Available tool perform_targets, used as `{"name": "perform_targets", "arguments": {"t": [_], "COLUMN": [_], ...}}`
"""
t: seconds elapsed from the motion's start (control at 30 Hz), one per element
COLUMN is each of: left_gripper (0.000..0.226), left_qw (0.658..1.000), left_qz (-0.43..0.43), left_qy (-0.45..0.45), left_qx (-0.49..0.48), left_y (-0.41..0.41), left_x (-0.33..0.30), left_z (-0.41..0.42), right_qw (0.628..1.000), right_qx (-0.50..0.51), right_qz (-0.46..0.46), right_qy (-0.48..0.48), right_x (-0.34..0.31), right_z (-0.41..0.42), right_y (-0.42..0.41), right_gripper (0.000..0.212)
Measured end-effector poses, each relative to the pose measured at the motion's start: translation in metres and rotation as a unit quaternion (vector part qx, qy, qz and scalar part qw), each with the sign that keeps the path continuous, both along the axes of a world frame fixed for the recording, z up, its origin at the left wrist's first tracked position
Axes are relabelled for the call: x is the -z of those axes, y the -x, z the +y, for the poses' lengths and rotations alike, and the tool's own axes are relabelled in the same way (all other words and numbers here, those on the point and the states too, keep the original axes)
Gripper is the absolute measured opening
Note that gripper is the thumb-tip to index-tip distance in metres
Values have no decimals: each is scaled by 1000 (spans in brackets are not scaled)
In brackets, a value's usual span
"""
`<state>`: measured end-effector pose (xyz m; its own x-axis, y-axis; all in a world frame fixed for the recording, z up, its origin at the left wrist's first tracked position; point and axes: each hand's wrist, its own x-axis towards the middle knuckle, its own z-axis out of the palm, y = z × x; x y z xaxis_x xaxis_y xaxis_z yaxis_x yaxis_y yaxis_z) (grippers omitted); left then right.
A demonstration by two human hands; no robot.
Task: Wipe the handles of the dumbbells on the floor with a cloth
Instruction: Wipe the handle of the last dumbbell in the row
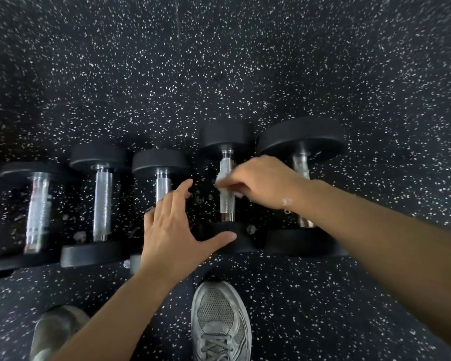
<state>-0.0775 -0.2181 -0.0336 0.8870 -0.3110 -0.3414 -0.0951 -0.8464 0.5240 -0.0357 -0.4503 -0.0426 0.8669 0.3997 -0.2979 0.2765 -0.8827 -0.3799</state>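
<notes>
Row of dumbbells (227,183) on speckled floor (245,74). Right hand (261,181) grip pinched on small white cloth (223,185) against 4th handle, mid-wipe. Left hand (177,225) splayed, holding nothing. Next, likely: finish strokes, shift to adj. handle.

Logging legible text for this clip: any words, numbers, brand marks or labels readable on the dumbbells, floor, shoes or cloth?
None can be read.
Leftmost chrome dumbbell handle: reddish smears that may be markings or reflections, too blurred to tell.
Black rubber dumbbell heads: no weight numbers visible from this angle.
Grey mesh sneaker: no legible logo.
White cloth in the right hand: motion-blurred, no print visible.
Black speckled rubber floor: flecks only.
</notes>
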Motion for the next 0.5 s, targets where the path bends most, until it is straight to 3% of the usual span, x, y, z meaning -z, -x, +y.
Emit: {"name": "perform_targets", "arguments": {"t": [0.07,0.17,0.3,0.4,0.5], "left_gripper": [125,124,120,114,112], "left_qw": [1000,1000,1000,999,997], "left_qz": [5,4,0,-12,-11], "left_qy": [5,13,26,40,74], "left_qx": [-2,-5,-6,0,2], "left_y": [0,0,0,4,10], "left_x": [0,1,2,1,-5], "left_z": [1,3,4,2,-9], "right_qw": [996,992,992,992,985], "right_qx": [71,111,25,-43,43], "right_qz": [-45,-28,94,107,104], "right_qy": [-6,-60,-82,-58,-134], "right_x": [8,15,0,-8,-24], "right_z": [-2,3,4,8,-6], "right_y": [-4,1,15,23,28], "right_gripper": [32,30,30,30,33]}}
